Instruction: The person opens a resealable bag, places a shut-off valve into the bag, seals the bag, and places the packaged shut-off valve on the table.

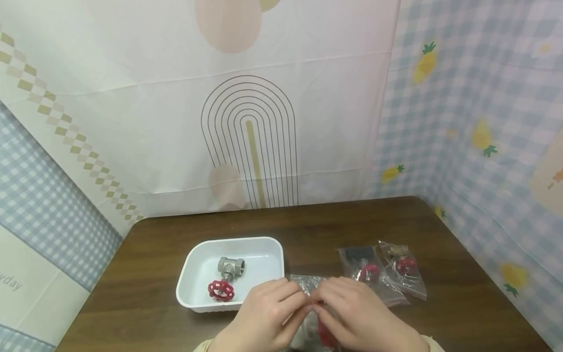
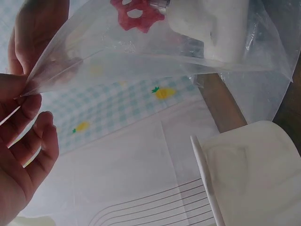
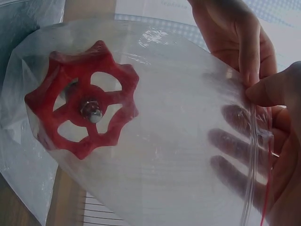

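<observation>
In front of me a clear zip bag [image 1: 309, 330] hangs from both hands, with a red handwheel [image 3: 89, 101] and a pale valve body [image 2: 225, 33] showing through the plastic. My left hand [image 1: 273, 313] pinches the bag's top edge between thumb and fingers. Close beside it, my right hand [image 1: 352, 309] grips the same edge; in the right wrist view its thumb lies near the zip strip [image 3: 251, 165] and several fingers show through the film. The fingertips of the two hands meet in the head view.
A white tray [image 1: 186, 281] stands left of the hands, holding a metal valve [image 1: 230, 267] with a red handwheel. To the right lie two more clear bags, one with a valve [image 1: 368, 272], the other with a brassy valve [image 1: 404, 265]. Patterned cloth hangs behind the brown table [image 1: 145, 274].
</observation>
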A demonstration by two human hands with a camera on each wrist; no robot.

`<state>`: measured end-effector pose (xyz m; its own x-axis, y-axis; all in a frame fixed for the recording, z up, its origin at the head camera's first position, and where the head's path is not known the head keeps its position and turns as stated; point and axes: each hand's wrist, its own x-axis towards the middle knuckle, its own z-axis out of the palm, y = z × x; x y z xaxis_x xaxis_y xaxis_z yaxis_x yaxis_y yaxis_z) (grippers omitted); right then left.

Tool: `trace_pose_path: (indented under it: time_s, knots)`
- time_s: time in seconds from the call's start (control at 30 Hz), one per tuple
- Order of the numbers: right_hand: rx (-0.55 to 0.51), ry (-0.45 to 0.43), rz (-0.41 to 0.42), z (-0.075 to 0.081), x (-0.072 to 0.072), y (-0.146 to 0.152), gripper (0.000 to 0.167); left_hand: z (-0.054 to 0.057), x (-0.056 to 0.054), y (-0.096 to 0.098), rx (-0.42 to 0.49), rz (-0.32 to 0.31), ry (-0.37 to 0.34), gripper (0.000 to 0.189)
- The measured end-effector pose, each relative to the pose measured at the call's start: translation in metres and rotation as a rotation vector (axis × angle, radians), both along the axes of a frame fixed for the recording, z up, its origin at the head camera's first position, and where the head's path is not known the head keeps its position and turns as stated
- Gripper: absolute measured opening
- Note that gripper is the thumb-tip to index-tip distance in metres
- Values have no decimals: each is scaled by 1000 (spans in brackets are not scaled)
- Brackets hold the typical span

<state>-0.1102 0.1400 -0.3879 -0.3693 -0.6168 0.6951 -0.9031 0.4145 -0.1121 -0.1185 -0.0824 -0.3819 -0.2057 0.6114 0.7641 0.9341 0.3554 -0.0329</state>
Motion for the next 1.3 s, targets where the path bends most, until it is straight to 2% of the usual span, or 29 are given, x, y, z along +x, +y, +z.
trace_pose_path:
  time_s: [0.23, 0.43, 0.6, 0.77, 1.0, 1.3]
  knots:
    - [45, 51, -4, 3, -1, 0, 13, 5, 0, -1, -5, 42, 111, 15]
    - [52, 77, 28, 6, -5, 5, 12, 14, 3, -2, 10, 60, 209, 19]
    - [43, 72, 55, 11, -7, 13, 8, 22, 5, -4, 9, 68, 230, 20]
    - [24, 89, 56, 19, -7, 19, 11, 29, 7, -8, 60, 92, 237, 25]
    - [1, 122, 89, 29, -6, 24, 11, 37, 9, -11, 120, 68, 306, 25]
    - [-29, 171, 118, 35, -10, 29, 15, 44, 8, -16, 138, 75, 327, 25]
